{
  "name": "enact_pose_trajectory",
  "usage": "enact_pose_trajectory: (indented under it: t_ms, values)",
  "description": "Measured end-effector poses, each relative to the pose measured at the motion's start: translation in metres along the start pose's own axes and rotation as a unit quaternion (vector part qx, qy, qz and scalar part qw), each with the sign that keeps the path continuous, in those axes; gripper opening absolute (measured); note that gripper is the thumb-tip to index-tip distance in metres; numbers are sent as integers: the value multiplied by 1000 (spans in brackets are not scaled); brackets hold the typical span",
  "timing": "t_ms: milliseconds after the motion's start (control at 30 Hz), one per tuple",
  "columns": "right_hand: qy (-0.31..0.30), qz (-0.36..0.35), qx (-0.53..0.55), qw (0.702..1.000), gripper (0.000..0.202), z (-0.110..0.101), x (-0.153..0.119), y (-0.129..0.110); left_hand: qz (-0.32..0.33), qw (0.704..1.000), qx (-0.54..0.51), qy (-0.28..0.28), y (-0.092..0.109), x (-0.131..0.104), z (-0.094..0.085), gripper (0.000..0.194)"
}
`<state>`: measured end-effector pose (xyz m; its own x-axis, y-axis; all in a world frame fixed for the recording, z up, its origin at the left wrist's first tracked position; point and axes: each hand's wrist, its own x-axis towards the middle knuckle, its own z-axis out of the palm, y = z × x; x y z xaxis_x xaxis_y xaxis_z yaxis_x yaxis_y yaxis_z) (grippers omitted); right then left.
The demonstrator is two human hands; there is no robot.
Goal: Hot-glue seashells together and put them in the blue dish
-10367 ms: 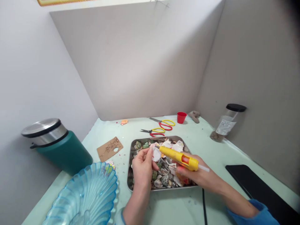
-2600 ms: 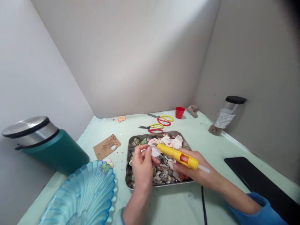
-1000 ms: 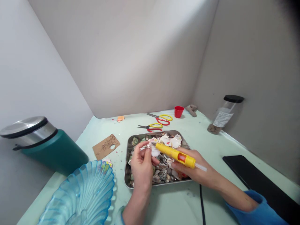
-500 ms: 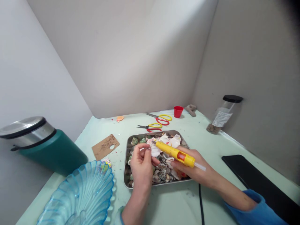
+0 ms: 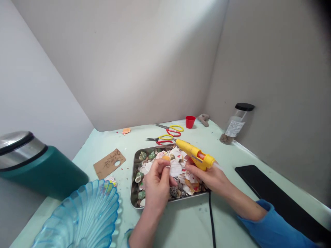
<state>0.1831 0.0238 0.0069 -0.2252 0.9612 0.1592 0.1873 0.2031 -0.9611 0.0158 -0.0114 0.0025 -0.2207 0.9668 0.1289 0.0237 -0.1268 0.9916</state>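
My right hand (image 5: 207, 174) grips a yellow hot glue gun (image 5: 192, 151) over the metal tray (image 5: 132, 193). Its nozzle points up and to the left, clear of my left hand, and a translucent glue stick juts out of its back. Over the tray's middle, my left hand (image 5: 157, 182) has thumb and fingers pinched together. A bit of white shows at those fingertips, too small to name. Beneath both hands the tray is filled with seashells (image 5: 176, 168), some white, others green or speckled.
Behind the tray lie two pairs of scissors (image 5: 165, 137) (image 5: 174, 128) and a red cup (image 5: 190, 121). A brown card (image 5: 110, 163), a blue shell-shaped dish (image 5: 85, 213) and a green flask (image 5: 49, 172) occupy the left. Rightward are a lidded jar (image 5: 235, 125) and a black slab (image 5: 274, 193).
The glue gun has lifted away from my left fingertips, and its nozzle now sits higher, near the tray's far edge. My left hand keeps its pinch. The whole view has shifted slightly.
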Motion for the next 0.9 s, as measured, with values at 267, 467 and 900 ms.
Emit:
enact_pose_trajectory:
  t_ms: [267,467,900]
  values:
    - [-29,-11,30,999,17,0,3,5,11,998,23,-56,-1,-2,-1,14]
    - [1,-12,29,999,19,1,2,5,-7,997,38,-62,-1,-2,-1,34]
    - [61,-24,-56,996,22,1,-1,5,-129,983,-102,-87,8,4,1,34]
